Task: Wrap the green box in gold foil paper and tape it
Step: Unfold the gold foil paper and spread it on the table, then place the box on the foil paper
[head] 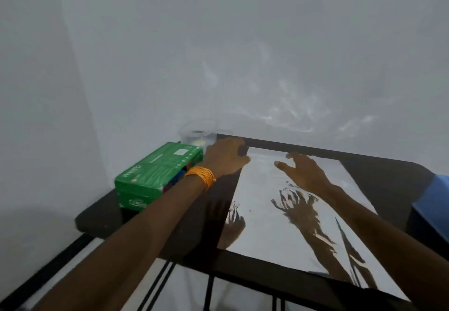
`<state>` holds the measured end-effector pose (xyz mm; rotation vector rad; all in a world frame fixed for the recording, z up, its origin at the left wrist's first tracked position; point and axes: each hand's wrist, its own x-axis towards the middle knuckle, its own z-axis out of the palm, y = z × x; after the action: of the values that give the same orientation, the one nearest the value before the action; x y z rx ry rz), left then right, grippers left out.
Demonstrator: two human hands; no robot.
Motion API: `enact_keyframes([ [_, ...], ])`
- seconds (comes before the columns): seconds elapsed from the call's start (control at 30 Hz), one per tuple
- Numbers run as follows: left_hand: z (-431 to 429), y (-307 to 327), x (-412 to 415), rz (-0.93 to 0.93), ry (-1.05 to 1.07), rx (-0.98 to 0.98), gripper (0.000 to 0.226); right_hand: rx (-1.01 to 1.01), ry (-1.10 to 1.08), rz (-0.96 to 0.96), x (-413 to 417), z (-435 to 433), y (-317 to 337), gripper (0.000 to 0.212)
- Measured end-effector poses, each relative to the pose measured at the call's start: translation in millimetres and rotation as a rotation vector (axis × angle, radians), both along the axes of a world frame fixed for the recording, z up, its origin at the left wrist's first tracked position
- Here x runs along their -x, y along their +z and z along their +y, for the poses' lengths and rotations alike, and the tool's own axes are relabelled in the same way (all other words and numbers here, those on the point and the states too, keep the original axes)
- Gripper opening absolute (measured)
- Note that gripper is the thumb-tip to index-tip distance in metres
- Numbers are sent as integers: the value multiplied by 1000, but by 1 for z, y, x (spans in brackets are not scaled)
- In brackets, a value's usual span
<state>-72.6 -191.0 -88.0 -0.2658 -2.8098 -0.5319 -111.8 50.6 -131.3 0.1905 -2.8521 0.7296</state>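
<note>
The green box (155, 174) lies on the left part of the black table (379, 165), beside the foil. A shiny foil sheet (274, 216) is spread flat on the table and mirrors both arms. My left hand (226, 157), with an orange band on its wrist, rests at the sheet's far left corner, its fingers over the paper edge. My right hand (303, 172) hovers over the far part of the sheet with fingers spread and holds nothing. No tape shows clearly.
A clear plastic container (194, 135) stands at the table's back left corner, behind the box. A blue object (435, 201) sits at the right edge. White walls close in behind and on the left. Thin table legs show below.
</note>
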Motion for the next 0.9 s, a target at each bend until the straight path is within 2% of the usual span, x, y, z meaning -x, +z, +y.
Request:
enact_keyframes([
  [0.07,-32,18,-23,71,110,15,54,52,60,29,-11,-33,9,65],
  [0.1,-51,25,-34,60,173,31,58,65,86,41,-18,-50,13,64],
  [0.23,-114,34,-62,-214,396,66,111,116,177,48,-36,-105,30,64],
  [0.37,-132,18,-85,-422,456,53,115,170,237,-2,-52,-135,40,60],
  [0.43,-136,11,-91,-415,467,6,118,196,255,-33,-60,-140,41,56],
  [0.5,-137,10,-93,-321,455,-36,122,253,267,-65,-68,-140,43,53],
  [0.6,-127,19,-93,-190,347,-114,118,407,235,-99,-72,-128,49,49],
  [0.7,-105,38,-93,-121,147,-203,97,682,183,-272,-74,-105,59,50],
  [0.8,-73,54,-83,-98,-101,-137,92,884,95,-351,-75,-70,66,60],
  [0.9,-37,58,-65,-82,-281,-65,90,959,-4,-286,-80,-27,69,46],
])
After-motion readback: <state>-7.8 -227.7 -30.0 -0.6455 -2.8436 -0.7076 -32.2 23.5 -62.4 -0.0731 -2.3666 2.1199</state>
